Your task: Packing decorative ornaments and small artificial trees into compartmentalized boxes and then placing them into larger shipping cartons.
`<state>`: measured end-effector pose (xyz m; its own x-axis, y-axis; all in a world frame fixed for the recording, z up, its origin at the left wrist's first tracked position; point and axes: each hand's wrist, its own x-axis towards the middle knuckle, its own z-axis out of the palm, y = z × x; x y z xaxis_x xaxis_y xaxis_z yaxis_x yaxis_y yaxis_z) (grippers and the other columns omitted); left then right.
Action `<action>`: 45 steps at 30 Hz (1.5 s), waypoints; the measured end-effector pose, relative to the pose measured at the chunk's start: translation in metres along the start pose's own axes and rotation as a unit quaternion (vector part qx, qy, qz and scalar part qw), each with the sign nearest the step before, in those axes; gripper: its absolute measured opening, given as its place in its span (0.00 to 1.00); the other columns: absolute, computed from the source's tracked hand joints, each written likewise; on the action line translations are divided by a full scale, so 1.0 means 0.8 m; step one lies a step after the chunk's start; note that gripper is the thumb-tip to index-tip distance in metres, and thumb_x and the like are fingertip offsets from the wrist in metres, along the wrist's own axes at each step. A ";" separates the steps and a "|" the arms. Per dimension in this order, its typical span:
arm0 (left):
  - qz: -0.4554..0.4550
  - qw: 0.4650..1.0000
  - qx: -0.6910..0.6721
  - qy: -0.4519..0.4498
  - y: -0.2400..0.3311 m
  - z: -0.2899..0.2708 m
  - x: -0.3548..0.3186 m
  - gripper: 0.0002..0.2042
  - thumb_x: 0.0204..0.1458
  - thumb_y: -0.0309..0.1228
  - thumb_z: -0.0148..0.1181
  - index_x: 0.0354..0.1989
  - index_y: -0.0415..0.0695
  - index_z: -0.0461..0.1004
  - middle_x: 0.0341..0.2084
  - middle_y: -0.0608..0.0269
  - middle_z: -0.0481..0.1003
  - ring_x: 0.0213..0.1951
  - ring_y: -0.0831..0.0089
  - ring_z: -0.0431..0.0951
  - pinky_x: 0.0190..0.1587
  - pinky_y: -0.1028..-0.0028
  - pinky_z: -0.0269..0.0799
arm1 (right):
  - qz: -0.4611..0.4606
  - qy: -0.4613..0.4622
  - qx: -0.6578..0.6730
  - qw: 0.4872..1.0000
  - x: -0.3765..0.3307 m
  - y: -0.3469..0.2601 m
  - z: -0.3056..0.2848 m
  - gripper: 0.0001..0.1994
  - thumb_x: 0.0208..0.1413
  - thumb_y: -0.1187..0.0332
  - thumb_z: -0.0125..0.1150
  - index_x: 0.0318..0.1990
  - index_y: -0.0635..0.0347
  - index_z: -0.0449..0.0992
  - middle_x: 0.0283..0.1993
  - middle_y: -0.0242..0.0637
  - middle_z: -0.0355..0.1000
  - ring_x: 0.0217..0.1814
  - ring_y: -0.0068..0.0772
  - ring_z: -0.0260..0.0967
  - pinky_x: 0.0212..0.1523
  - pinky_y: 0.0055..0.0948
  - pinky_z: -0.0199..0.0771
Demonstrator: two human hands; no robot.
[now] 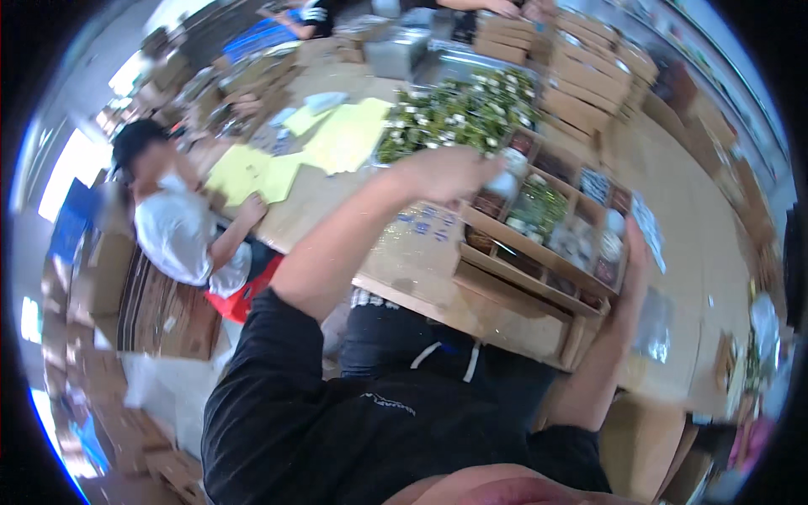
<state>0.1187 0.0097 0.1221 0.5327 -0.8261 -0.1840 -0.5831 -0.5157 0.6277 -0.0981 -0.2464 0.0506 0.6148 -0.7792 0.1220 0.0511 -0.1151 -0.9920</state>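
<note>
A divided cardboard box [562,257] stands at an angle in front of me, resting over a similar box beneath it. Its compartments hold a green sprig bundle [537,208], pale clear-wrapped pieces [574,240], white round items and reddish-brown contents. My right hand [637,257] wraps the box's right side, its fingers along the outer wall and partly hidden. At the far left corner of the box is my left hand [450,175], palm down. Motion smears its fingers, so their grip cannot be made out.
Behind the box a metal tray [484,63] bears many green sprigs with white tips [459,114]. Stacked flat cartons [587,71] stand far right of it. Yellow sheets [349,135] lie to the left, near a seated co-worker [181,215]. A clear plastic bag [655,324] lies at right.
</note>
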 end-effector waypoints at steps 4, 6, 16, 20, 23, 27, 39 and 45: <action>0.136 0.973 -0.045 0.178 -0.022 0.037 0.004 0.26 0.64 0.52 0.47 0.36 0.36 0.72 0.22 0.52 0.72 0.29 0.61 0.75 0.38 0.60 0.69 | 0.030 0.018 0.098 0.995 -0.003 0.007 0.004 0.19 0.63 0.55 0.57 0.47 0.63 0.79 0.40 0.34 0.76 0.38 0.26 0.73 0.40 0.26 0.73; 0.134 0.968 -0.087 0.194 -0.019 0.031 0.003 0.23 0.61 0.49 0.54 0.34 0.35 0.74 0.25 0.49 0.74 0.30 0.60 0.75 0.38 0.60 0.69 | 0.013 -0.001 0.087 0.996 -0.002 -0.011 0.002 0.18 0.63 0.56 0.56 0.48 0.64 0.78 0.39 0.36 0.77 0.37 0.27 0.74 0.38 0.26 0.75; 0.221 0.847 -0.446 0.187 -0.010 0.029 0.000 0.21 0.59 0.47 0.61 0.39 0.37 0.79 0.27 0.67 0.77 0.28 0.80 0.74 0.33 0.76 0.71 | -0.164 0.037 0.043 0.985 -0.010 -0.088 0.008 0.22 0.64 0.55 0.54 0.51 0.69 0.74 0.45 0.38 0.74 0.40 0.26 0.72 0.40 0.25 0.72; 0.183 0.820 -0.461 0.286 -0.044 0.006 -0.058 0.17 0.62 0.41 0.57 0.44 0.37 0.77 0.37 0.61 0.79 0.36 0.77 0.77 0.42 0.74 0.74 | -0.227 -0.047 0.092 0.968 -0.037 -0.113 0.008 0.21 0.68 0.61 0.48 0.58 0.70 0.69 0.26 0.26 0.55 0.23 0.13 0.49 0.22 0.16 0.47; -0.009 0.796 -0.420 0.437 -0.118 0.001 -0.102 0.19 0.66 0.44 0.47 0.46 0.39 0.75 0.34 0.62 0.77 0.33 0.75 0.77 0.38 0.72 0.76 | -0.313 0.103 0.086 0.940 -0.066 -0.068 -0.007 0.17 0.68 0.65 0.47 0.54 0.72 0.70 0.22 0.24 0.49 0.20 0.13 0.42 0.19 0.17 0.41; -0.002 0.591 -0.589 0.551 -0.308 0.026 -0.101 0.21 0.64 0.47 0.53 0.50 0.41 0.72 0.36 0.60 0.78 0.32 0.70 0.79 0.35 0.68 0.77 | -0.296 0.170 0.088 0.936 -0.094 0.022 -0.079 0.14 0.68 0.67 0.46 0.49 0.71 0.71 0.21 0.23 0.50 0.19 0.12 0.42 0.18 0.16 0.41; -0.277 0.855 0.059 0.435 -0.445 0.104 -0.084 0.24 0.61 0.44 0.56 0.19 0.35 0.74 0.12 0.44 0.69 0.15 0.62 0.72 0.24 0.61 0.67 | -0.102 0.134 -0.141 0.976 -0.071 0.032 -0.183 0.10 0.68 0.66 0.51 0.41 0.62 0.75 0.20 0.20 0.56 0.18 0.08 0.46 0.17 0.14 0.43; -0.159 0.942 -0.018 0.294 -0.270 0.202 -0.039 0.21 0.59 0.46 0.57 0.24 0.40 0.77 0.20 0.45 0.75 0.25 0.46 0.77 0.29 0.55 0.72 | -0.130 0.123 -0.145 0.973 -0.022 -0.009 -0.104 0.08 0.66 0.68 0.53 0.38 0.62 0.77 0.22 0.18 0.58 0.20 0.08 0.49 0.20 0.15 0.45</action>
<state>0.1290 0.1101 -0.1298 0.9312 -0.3564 0.0768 -0.3204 -0.6995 0.6387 -0.1747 -0.2829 0.0580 0.4024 -0.8204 0.4063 -0.0659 -0.4686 -0.8810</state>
